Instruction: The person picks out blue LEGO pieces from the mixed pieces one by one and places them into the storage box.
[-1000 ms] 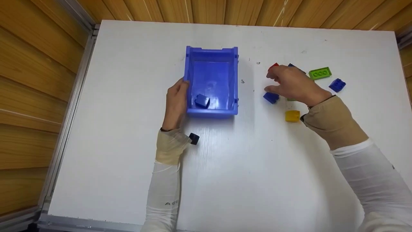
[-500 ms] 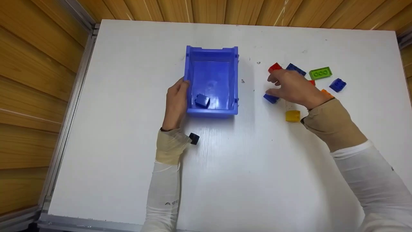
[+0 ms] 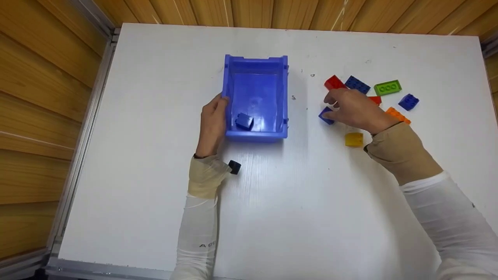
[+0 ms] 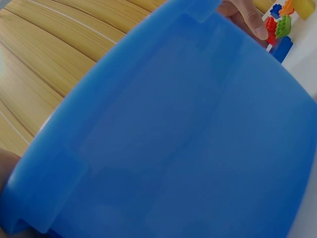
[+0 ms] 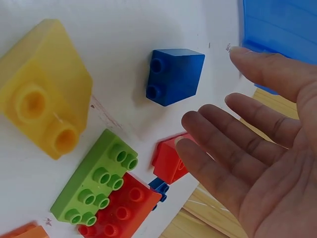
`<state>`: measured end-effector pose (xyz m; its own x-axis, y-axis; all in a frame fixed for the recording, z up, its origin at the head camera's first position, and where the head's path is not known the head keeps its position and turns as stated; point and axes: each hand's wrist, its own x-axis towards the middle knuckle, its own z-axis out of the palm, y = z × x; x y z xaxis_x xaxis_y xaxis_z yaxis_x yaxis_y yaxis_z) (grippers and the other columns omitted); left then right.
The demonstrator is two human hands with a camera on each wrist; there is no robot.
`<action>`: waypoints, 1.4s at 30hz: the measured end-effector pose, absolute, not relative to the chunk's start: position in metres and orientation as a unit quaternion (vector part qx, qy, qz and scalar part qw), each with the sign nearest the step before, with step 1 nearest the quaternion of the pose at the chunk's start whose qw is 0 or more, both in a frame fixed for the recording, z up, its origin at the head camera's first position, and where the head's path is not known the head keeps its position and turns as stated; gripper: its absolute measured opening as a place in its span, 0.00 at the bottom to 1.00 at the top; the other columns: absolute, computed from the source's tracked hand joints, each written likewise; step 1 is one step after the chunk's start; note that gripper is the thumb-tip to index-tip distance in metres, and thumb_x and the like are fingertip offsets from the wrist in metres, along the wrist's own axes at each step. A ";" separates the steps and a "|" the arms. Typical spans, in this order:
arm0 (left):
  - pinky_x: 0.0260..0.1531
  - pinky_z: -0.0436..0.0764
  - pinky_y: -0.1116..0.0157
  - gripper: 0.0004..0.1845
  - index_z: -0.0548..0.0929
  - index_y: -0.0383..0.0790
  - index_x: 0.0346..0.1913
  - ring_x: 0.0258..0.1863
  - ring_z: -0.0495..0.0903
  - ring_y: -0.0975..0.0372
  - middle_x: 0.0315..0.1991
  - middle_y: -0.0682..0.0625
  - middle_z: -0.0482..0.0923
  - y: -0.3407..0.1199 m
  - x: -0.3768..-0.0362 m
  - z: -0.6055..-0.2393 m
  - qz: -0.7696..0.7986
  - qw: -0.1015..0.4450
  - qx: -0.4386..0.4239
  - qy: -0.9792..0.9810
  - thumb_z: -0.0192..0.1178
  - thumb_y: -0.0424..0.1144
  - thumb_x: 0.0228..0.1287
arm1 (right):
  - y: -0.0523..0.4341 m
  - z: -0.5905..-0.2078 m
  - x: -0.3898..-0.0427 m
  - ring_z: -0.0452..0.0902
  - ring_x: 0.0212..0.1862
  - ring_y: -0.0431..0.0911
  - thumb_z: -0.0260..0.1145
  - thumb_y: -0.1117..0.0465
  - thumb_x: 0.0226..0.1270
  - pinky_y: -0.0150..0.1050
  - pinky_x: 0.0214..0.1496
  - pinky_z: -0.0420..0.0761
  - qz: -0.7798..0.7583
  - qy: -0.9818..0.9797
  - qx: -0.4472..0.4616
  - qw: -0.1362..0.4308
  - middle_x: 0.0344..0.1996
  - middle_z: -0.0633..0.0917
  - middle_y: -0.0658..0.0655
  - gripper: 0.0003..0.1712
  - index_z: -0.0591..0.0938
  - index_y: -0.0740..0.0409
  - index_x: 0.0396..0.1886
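Observation:
My left hand (image 3: 212, 122) grips the left wall of a blue plastic bin (image 3: 256, 135), thumb over the rim. A dark blue toy brick (image 3: 244, 121) lies in the bin's near left corner. My right hand (image 3: 356, 109) hovers over the bricks on the right, its fingers apart and holding nothing. Closest to its thumb is a blue two-stud brick (image 5: 176, 77), lying on its side. Near the fingertips lies a red brick (image 3: 334, 82). A green brick (image 5: 94, 181), leaning against a red eight-stud brick (image 5: 121, 213), is hidden under the hand in the head view.
A yellow brick (image 3: 354, 140) lies below the right hand. Around it are an orange brick (image 3: 397, 115), a small blue brick (image 3: 409, 102), an upturned light green brick (image 3: 387, 88) and a long blue brick (image 3: 357, 84). All rest on a white table (image 3: 155, 97) before wooden panels.
My right hand has drawn slightly toward me, over the blue two-stud brick, uncovering the red, long blue and orange bricks. My left hand and the bin have stayed put.

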<state>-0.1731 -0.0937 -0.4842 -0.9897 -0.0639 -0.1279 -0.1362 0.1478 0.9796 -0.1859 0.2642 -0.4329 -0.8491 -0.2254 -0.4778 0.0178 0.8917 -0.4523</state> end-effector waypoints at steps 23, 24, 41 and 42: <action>0.45 0.74 0.63 0.24 0.83 0.31 0.66 0.43 0.76 0.57 0.48 0.34 0.83 -0.090 -0.168 -0.472 0.649 0.023 -0.076 0.757 0.47 0.40 0.80 | 0.263 -0.445 -0.181 0.73 0.61 0.64 0.73 0.60 0.74 0.62 0.69 0.72 -0.209 0.938 -0.057 0.270 0.60 0.80 0.68 0.28 0.78 0.66 0.68; 0.43 0.73 0.63 0.24 0.83 0.30 0.65 0.42 0.76 0.56 0.46 0.34 0.82 -0.089 -0.168 -0.472 0.650 0.023 -0.075 0.756 0.48 0.40 0.80 | 0.263 -0.446 -0.181 0.73 0.61 0.64 0.73 0.60 0.74 0.62 0.69 0.72 -0.211 0.937 -0.057 0.271 0.60 0.80 0.68 0.28 0.77 0.66 0.68; 0.54 0.76 0.62 0.25 0.80 0.30 0.69 0.54 0.80 0.51 0.56 0.35 0.83 -0.090 -0.168 -0.472 0.652 0.029 -0.063 0.755 0.46 0.40 0.81 | 0.255 -0.457 -0.177 0.73 0.57 0.64 0.72 0.68 0.72 0.60 0.65 0.76 -0.210 0.949 -0.060 0.228 0.56 0.78 0.69 0.24 0.78 0.71 0.63; 0.58 0.75 0.61 0.25 0.80 0.30 0.70 0.58 0.79 0.51 0.59 0.36 0.83 -0.090 -0.168 -0.472 0.650 0.029 -0.060 0.757 0.46 0.40 0.81 | 0.255 -0.458 -0.177 0.73 0.57 0.65 0.72 0.68 0.72 0.60 0.65 0.76 -0.208 0.950 -0.061 0.224 0.56 0.78 0.69 0.23 0.78 0.71 0.62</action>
